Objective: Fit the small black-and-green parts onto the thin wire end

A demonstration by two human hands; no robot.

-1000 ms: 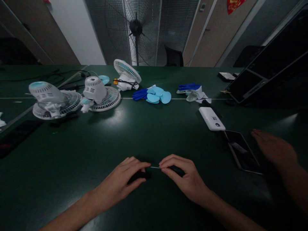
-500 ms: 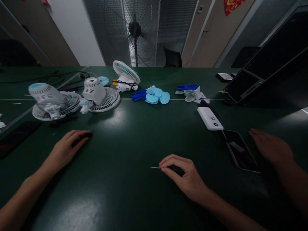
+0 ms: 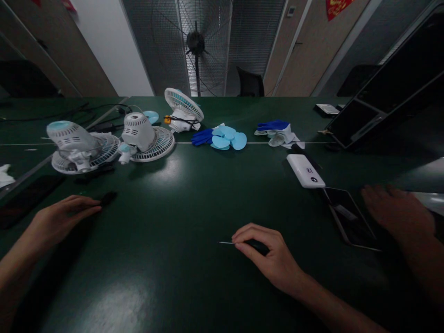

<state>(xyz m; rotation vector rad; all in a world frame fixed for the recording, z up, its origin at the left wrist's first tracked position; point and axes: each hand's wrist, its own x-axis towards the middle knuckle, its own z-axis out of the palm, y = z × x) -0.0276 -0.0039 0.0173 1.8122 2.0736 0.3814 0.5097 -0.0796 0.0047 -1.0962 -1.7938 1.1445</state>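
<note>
The right hand's point(image 3: 268, 256) fingers are curled closed around the dark handle of a slim screwdriver point(image 3: 256, 245), its thin shaft pointing left, low over or on the desk point(image 3: 180, 194) — I cannot tell which. What has changed is the left hand point(image 3: 57, 219): a second ago its fingers were at the shaft's tip, and now they are well apart from it, far out to the left. Its thumb and forefinger are nearly together; a dark shape point(image 3: 108, 199) shows at their tips, too blurred to call a held piece or a shadow. So the screwdriver now seems managed by the right hand alone — its tip free. Farther out, beyond the left hand, a white fan point(image 3: 78, 143) lies grille-down; a blue fan blade point(image 3: 229, 138) is near the desk's middle. To the right, another person's hand point(image 3: 398, 212) rests near a phone point(image 3: 350, 219).
</note>
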